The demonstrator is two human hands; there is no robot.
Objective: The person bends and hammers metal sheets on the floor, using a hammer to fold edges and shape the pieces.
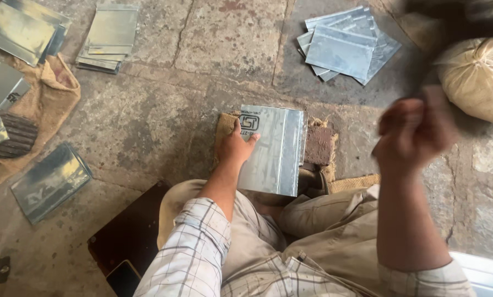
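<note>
A folded sheet-metal piece (275,151) lies on a scrap of burlap (224,124) on the stone floor in front of my knees. My left hand (237,146) presses flat on its left part, fingers spread over a printed mark. Up at the right, my right hand (414,135) is raised and blurred by motion; its fingers are closed around something dark, which the blur keeps me from naming. A dark block (319,146) sits just right of the sheet.
Stacks of similar metal sheets lie at the top right (342,47), top middle (107,36) and far left (20,30). One single sheet (49,181) lies lower left. A tan sack (477,77) is at right, a dark board (131,234) by my left leg.
</note>
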